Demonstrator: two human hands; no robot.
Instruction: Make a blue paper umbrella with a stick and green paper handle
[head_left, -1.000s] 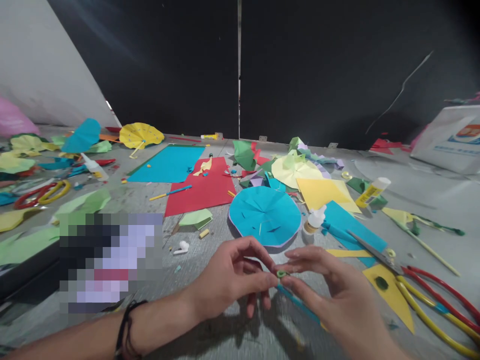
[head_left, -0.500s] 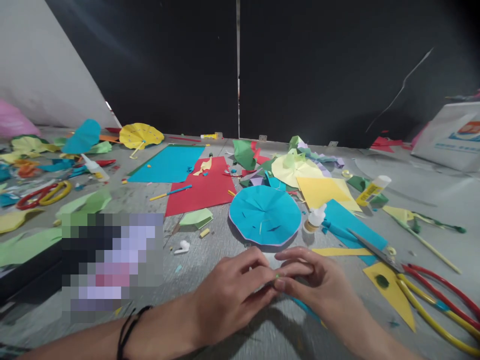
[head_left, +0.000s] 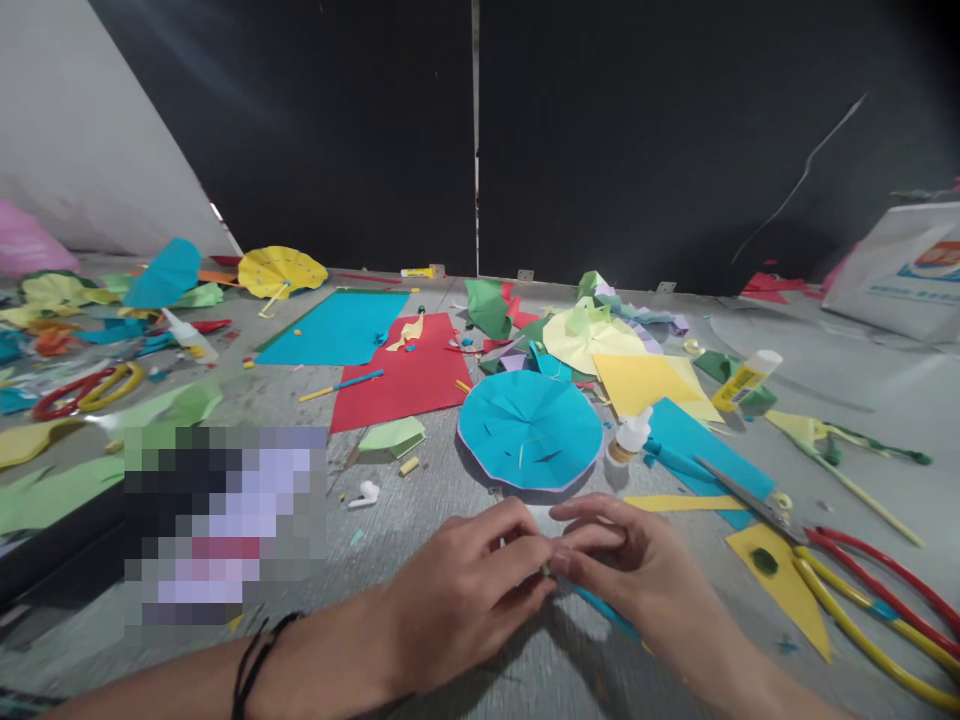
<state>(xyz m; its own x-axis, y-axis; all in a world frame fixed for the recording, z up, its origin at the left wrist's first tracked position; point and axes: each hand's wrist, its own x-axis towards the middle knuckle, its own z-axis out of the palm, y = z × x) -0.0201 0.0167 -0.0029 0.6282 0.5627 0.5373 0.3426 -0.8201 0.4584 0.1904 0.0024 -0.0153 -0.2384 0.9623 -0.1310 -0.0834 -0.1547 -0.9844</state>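
Note:
My left hand (head_left: 469, 590) and my right hand (head_left: 637, 575) meet low in the middle of the view, fingertips pinched together. Between them sits a tiny green paper roll (head_left: 547, 569), almost hidden by the fingers. A thin blue stick (head_left: 604, 611) runs from that pinch down under my right hand. Both hands hover just above the grey table (head_left: 420, 505), right in front of a round blue paper disc (head_left: 530, 428).
A small glue bottle (head_left: 627, 440) stands beside the disc. Scissors with red and yellow handles (head_left: 840, 585) lie at the right. Red (head_left: 409, 378) and blue (head_left: 334, 328) paper sheets, a yellow glue stick (head_left: 744, 382), a white earbud (head_left: 365, 493) and paper scraps cover the table.
My hands have closed in on each other and sunk slightly towards the table. The green roll, plainly seen one second ago, is now nearly covered by my fingertips.

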